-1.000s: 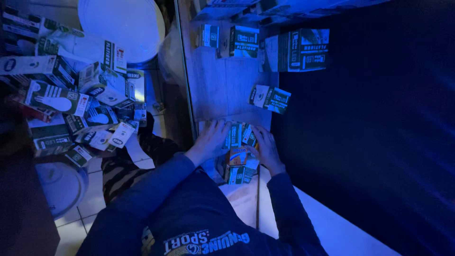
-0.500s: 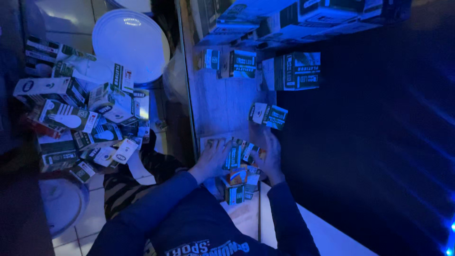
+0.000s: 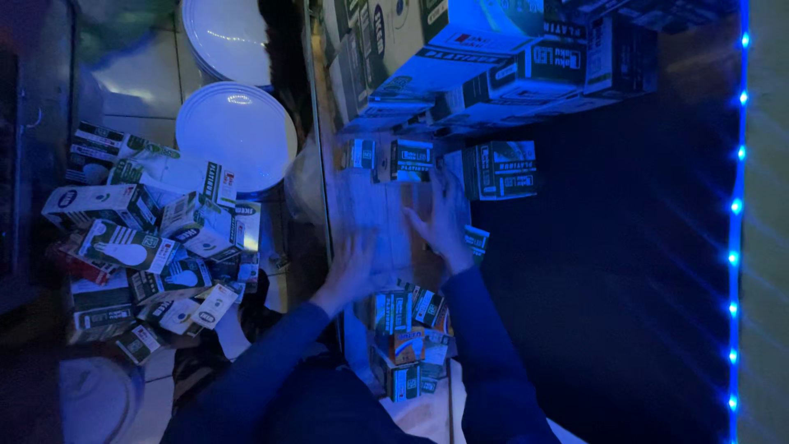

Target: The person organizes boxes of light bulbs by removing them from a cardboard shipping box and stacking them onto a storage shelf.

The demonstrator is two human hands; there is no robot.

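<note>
Two bare hands reach forward from dark blue sleeves over a pale shelf surface [image 3: 374, 205], all lit in dim blue light. The left hand [image 3: 355, 261] lies with its fingers spread and somewhat blurred, palm toward the shelf, gripping nothing that can be made out. The right hand [image 3: 440, 222] is extended further ahead, fingers spread too, its fingertips just short of a small bulb carton [image 3: 411, 159] standing at the far end of the shelf. Whether it touches that carton cannot be told. The hands are apart, with bare shelf between them.

The carton lies straight ahead of the right hand, which is clearly the nearer of the two. A second small carton [image 3: 359, 154] stands just beside it, more in line with the left hand. A larger carton [image 3: 503, 168] sits to the right of both.

Near the right wrist lies another little carton [image 3: 476, 241]. Close to the person's body, between the forearms, is a cluster of small cartons [image 3: 408, 329]. Above, stacked larger boxes [image 3: 493, 57] fill the upper shelf. Far left, a heap of bulb cartons [image 3: 140, 247] covers the floor below white round plates [image 3: 234, 131]. A string of blue lights [image 3: 736, 205] runs down the right edge.
</note>
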